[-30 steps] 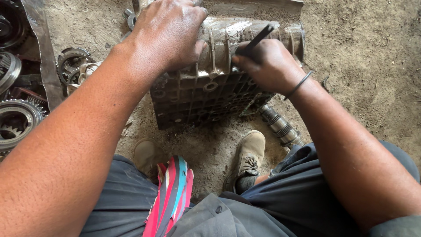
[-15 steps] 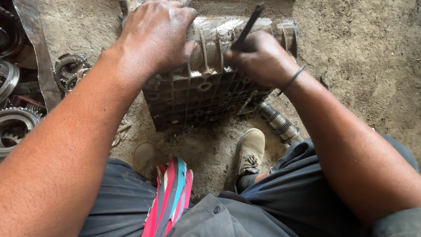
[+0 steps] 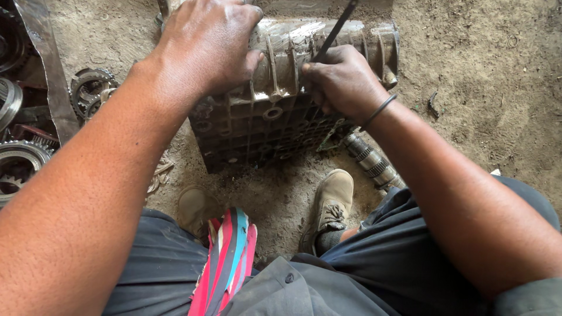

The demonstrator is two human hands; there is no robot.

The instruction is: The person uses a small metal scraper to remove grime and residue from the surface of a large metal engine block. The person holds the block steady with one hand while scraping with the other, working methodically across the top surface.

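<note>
Left hand [image 3: 205, 50] pressed flat, open, steadying ribbed gearbox casing [image 3: 281, 111]; right hand [image 3: 342, 82] clenched around dark metal rod [image 3: 335, 30] against ribs.

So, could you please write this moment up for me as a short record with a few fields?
setting: dirt floor, person crouched over the work
left hand: left hand pressed flat on top of the ribbed metal casing
right hand: right hand gripping a thin dark rod set against the casing's ribs
nearby left: gears lying on the ground
nearby right: grooved shaft lying beside the shoe
</note>
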